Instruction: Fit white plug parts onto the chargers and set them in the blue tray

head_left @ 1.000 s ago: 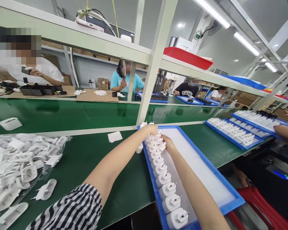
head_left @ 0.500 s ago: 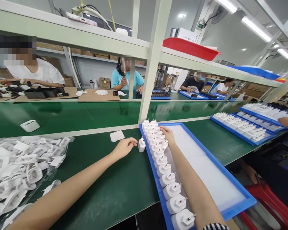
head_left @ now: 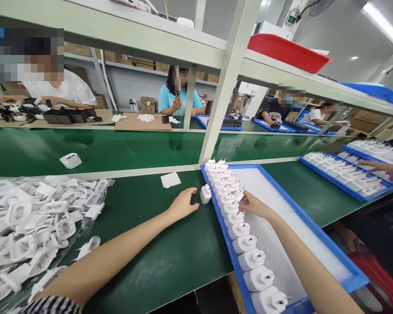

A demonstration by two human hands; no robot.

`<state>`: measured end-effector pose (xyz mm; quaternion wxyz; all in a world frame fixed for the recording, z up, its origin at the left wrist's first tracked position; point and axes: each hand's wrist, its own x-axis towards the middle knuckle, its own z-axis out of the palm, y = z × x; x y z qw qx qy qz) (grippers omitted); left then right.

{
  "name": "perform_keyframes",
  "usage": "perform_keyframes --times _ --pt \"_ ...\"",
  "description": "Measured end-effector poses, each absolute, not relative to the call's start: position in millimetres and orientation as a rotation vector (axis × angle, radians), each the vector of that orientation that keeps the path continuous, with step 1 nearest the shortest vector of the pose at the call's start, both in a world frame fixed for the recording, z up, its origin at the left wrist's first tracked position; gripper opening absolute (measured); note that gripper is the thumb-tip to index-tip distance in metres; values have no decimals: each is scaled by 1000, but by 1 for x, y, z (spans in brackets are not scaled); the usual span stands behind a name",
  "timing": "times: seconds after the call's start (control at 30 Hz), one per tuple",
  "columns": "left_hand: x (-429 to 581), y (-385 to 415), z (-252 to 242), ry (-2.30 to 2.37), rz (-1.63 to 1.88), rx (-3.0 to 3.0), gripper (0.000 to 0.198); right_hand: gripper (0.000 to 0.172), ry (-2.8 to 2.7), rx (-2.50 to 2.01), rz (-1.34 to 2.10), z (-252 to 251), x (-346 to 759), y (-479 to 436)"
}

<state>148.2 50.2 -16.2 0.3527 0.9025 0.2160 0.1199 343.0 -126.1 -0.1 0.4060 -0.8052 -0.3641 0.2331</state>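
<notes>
On the bench beside the blue tray's left edge, the left hand has slid closer to the lone charger, fingers loosely spread; right hand now pinches a tray charger. Bagged shells sit far left.

No readable text, labels, brands or numbers on anything in view

Glossy white plastic chargers with metal pins fill a blue plastic tray.
</notes>
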Motion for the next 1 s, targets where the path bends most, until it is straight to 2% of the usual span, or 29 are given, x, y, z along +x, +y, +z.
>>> perform_keyframes --times 0.07,0.17,0.43,0.63,0.73,0.87,1.0 --pt "161 49 -17 574 314 2297 62 54 -1051 -2168 548 2 339 -122" --pt "177 47 -15 567 318 2232 71 48 -1069 -2248 466 6 336 -111" --pt "187 47 -1 481 216 2221 64 43 -1066 -2254 524 9 335 -103" --pt "182 53 -9 461 268 2309 54 33 -1002 -2110 753 23 355 -113" --pt "180 54 -11 480 300 2337 54 32 -806 -1969 577 17 360 -106" --pt "179 59 -8 485 226 2341 58 47 -759 -1922 397 3 354 -88" --pt "177 66 -6 425 171 2302 50 38 -832 -1977 218 23 348 -79"
